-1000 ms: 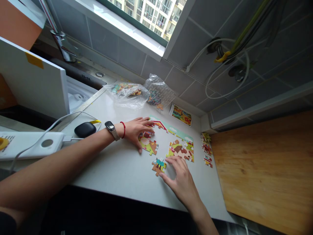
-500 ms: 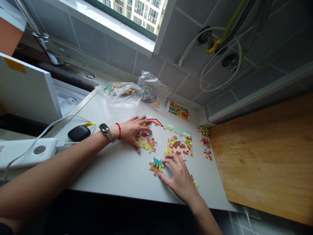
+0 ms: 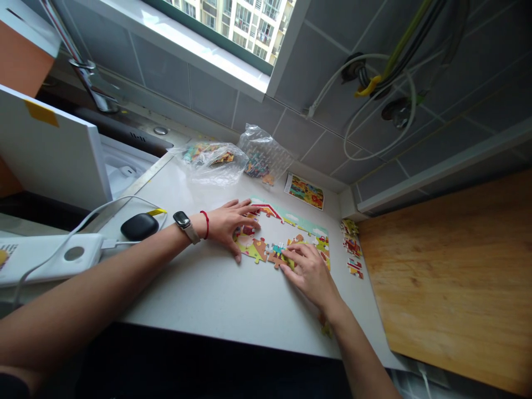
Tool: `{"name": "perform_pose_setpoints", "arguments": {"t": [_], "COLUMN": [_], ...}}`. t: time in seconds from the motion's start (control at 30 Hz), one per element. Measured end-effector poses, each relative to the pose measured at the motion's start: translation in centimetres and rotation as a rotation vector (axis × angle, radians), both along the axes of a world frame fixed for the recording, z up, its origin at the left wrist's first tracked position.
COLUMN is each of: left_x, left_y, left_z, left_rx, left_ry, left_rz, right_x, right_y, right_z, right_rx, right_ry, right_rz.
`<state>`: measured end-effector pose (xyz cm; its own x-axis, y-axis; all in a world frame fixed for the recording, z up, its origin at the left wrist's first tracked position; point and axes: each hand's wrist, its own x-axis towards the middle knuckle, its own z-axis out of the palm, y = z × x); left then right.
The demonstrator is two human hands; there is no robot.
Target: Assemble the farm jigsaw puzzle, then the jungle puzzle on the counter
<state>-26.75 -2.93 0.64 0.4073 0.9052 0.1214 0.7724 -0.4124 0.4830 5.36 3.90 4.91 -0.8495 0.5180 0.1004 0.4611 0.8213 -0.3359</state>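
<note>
My left hand [image 3: 230, 224] lies with fingers spread over the left side of a partly joined jigsaw puzzle [image 3: 305, 223], hiding some of it. Between the thumb and fingers of my right hand [image 3: 311, 274] is a puzzle piece [image 3: 275, 257] with brown, yellow and teal on it. It lies on the worktop close to the right end of the joined lower-left section [image 3: 254, 249]; whether the two interlock I cannot tell. My right hand partly covers the cow-patterned section on the right. Below my right wrist, a loose puzzle piece [image 3: 325, 326] is partly hidden.
Two clear plastic bags [image 3: 216, 163] with puzzle pieces lie at the back, near a small picture card [image 3: 305, 191]. Several loose pieces [image 3: 353, 249] line the right side beside a wooden board [image 3: 449, 266]. A black case [image 3: 139, 226] and white power strip [image 3: 54, 257] are left.
My right hand has slid the brown, yellow and teal piece forward and right, up to the lower-left section. My left hand stays spread on the puzzle. The view has shifted slightly.
</note>
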Motion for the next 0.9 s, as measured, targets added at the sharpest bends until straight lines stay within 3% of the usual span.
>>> {"name": "perform_pose_setpoints", "arguments": {"t": [0.43,0.7,0.9], "left_x": [0.1,0.1,2.1], "left_y": [-0.1,-0.1,-0.6], "left_z": [0.5,0.0,0.4], "left_rx": [-0.013,-0.035,0.080], "left_ry": [0.015,0.000,-0.021], "left_rz": [-0.007,0.022,-0.071], "right_x": [0.5,1.5,2.1], "right_y": [-0.1,-0.9,-1.4], "right_z": [-1.3,-1.3,-1.8], "right_rx": [0.003,0.118,0.075], "right_ry": [0.011,-0.141,-0.189], "right_rz": [0.103,0.088,0.062]}}
